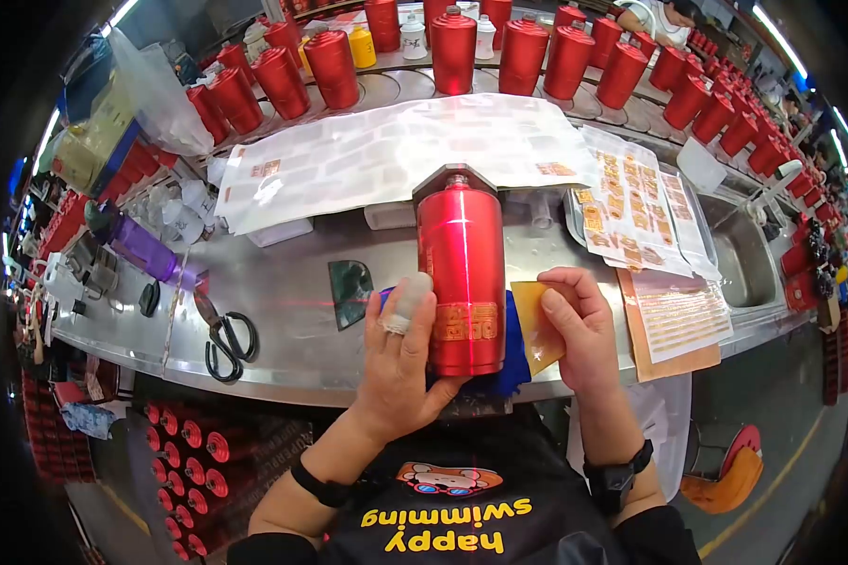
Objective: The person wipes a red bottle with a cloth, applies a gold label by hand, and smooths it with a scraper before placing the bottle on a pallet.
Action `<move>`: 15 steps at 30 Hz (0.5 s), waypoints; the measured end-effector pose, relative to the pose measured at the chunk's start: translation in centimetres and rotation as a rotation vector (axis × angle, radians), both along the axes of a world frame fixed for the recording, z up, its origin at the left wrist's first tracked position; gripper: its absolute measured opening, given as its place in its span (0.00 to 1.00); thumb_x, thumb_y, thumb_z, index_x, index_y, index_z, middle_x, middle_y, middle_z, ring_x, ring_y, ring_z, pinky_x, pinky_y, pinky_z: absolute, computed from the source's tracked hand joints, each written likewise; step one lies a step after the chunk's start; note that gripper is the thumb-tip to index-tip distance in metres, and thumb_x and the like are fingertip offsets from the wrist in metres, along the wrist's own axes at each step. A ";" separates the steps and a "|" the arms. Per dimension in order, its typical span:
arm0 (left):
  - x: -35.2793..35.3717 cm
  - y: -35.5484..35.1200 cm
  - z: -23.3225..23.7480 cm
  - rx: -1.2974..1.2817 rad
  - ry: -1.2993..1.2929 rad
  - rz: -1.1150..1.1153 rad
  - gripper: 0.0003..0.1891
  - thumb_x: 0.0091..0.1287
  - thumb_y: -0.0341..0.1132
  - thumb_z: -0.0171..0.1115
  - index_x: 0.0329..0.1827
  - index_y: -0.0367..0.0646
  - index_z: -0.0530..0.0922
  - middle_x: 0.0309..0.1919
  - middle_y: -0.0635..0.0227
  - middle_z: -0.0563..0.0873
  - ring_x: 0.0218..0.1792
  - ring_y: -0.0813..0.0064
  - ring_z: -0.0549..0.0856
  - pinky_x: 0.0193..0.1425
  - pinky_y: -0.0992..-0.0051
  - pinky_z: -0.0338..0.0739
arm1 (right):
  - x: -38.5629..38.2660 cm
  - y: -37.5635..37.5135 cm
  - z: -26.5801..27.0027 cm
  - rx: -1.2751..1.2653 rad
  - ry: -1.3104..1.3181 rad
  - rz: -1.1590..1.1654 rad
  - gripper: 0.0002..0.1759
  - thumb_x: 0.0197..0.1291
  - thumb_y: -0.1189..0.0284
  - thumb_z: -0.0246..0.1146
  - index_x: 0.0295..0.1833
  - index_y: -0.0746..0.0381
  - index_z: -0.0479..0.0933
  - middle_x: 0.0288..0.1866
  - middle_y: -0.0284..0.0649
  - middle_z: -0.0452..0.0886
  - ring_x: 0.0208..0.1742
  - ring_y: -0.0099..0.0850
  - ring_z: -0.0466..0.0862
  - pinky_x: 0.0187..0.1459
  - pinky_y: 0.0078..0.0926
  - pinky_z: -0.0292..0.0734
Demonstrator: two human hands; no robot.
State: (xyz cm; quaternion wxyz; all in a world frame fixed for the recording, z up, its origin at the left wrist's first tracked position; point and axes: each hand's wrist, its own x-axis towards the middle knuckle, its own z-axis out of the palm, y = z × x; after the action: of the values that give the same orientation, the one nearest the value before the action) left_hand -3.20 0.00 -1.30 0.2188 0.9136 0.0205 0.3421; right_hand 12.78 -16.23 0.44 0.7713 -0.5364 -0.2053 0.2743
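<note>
A glossy red bottle [460, 254] lies with its neck away from me, against a dark angled holder [481, 175]. Gold lettering is on its near part, and red laser lines cross it. My left hand [400, 363] is wrapped round the bottle's lower left side; one finger wears a pale cover. In my right hand [579, 325], thumb and fingers pinch a flat yellow piece [537, 330] just right of the bottle. A blue cloth [515, 353] shows beneath the bottle. Left of my left hand is a dark green flat piece [350, 292].
Black-handled scissors [224, 339] and a purple bottle [137, 247] are at the left. A white patterned sheet [386, 155] spans the back of the steel table. Gold sticker sheets [636, 207] lie at the right, beside a sink [740, 250]. Red bottles [452, 56] line a conveyor; another person [664, 24] is behind.
</note>
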 end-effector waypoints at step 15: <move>0.2 -0.3 1.1 0.182 0.048 -0.084 0.43 0.56 0.39 0.74 0.75 0.42 0.63 0.67 0.54 0.76 0.72 0.45 0.66 0.78 0.39 0.45 | 0.8 -1.2 -1.1 -0.103 0.068 0.203 0.10 0.66 0.72 0.66 0.50 0.63 0.79 0.42 0.32 0.84 0.40 0.16 0.78 0.42 0.18 0.74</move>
State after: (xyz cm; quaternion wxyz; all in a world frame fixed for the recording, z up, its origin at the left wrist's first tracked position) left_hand -3.01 -0.25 -0.18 0.1482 0.9378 -0.0436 0.3110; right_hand 13.62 -17.42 -0.62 0.7175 -0.5423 -0.2180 0.3790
